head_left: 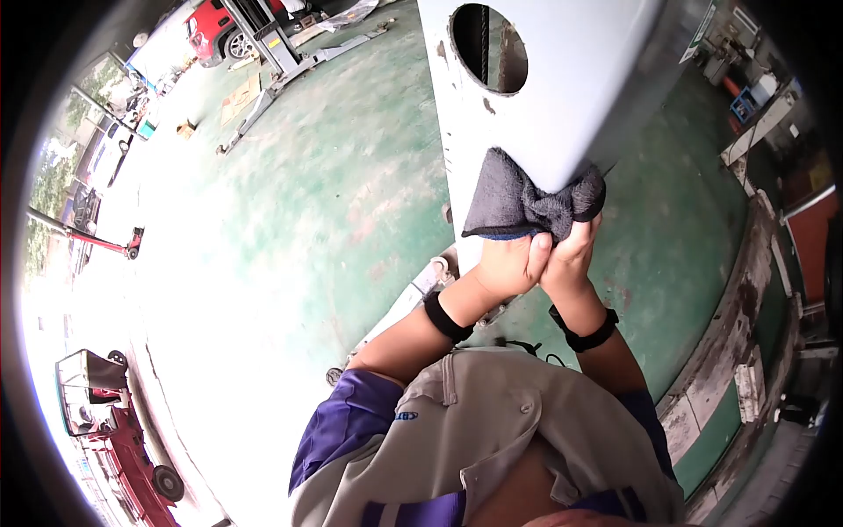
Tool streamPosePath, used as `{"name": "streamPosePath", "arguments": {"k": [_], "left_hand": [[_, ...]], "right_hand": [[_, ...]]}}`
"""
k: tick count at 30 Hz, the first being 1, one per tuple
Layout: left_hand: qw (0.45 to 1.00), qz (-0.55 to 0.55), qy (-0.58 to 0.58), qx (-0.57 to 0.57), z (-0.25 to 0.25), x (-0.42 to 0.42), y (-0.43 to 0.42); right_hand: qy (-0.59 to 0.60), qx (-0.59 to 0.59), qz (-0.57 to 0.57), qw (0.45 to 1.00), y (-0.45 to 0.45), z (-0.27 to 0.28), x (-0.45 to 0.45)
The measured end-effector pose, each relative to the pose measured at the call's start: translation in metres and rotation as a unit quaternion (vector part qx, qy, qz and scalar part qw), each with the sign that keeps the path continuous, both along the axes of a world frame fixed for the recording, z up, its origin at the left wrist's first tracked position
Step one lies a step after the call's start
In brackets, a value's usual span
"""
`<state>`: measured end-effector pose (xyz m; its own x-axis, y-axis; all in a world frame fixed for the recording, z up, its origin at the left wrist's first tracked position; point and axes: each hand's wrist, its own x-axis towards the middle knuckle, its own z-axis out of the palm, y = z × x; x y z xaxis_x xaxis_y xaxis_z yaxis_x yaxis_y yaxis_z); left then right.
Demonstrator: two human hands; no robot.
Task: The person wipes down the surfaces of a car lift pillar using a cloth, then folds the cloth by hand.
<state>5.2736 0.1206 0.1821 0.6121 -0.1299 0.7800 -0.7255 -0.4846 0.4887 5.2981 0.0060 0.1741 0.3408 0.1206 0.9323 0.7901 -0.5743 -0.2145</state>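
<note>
A dark grey cloth [511,195] with a black edge and a bit of blue underside lies bunched against a tall white metal post [544,105]. My left hand [512,266] grips the cloth from below, its thumb up along the near side. Close beside it, touching, my right hand [569,256] has its fingers closed around the cloth's right part, at the post's corner. Most of the fingers are hidden behind the cloth. Above the hands, the post has an oval hole [489,48] with chipped paint around it and a cable or chain visible inside.
Green painted floor [351,176] surrounds the post. A lift arm [413,303] extends low on the left. Farther off are another lift column [263,35], a red car [211,31] and a red vehicle [132,457]. A worn ledge [711,360] runs along the right.
</note>
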Motion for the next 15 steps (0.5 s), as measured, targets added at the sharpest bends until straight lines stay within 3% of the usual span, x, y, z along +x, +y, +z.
{"name": "streamPosePath", "arguments": {"k": [5,7,11,13,15], "left_hand": [[0.990,-0.011,0.141,0.030,-0.053,-0.016,0.001],[0.965,-0.008,0.258,0.038,-0.067,-0.029,-0.001],[0.934,-0.028,0.356,0.004,-0.108,-0.040,-0.007],[0.966,0.026,0.256,-0.031,-0.095,-0.046,-0.005],[0.980,-0.030,0.192,-0.039,-0.057,-0.041,0.005]], "right_hand": [[0.073,-0.017,-0.042,0.996,-0.003,-0.051,-0.023],[0.152,-0.004,-0.062,0.986,-0.004,-0.073,-0.037],[0.303,-0.001,-0.066,0.951,-0.012,-0.084,-0.059],[0.309,-0.015,-0.066,0.949,-0.010,-0.066,-0.068],[0.223,0.000,-0.078,0.972,-0.007,-0.032,-0.068]]}}
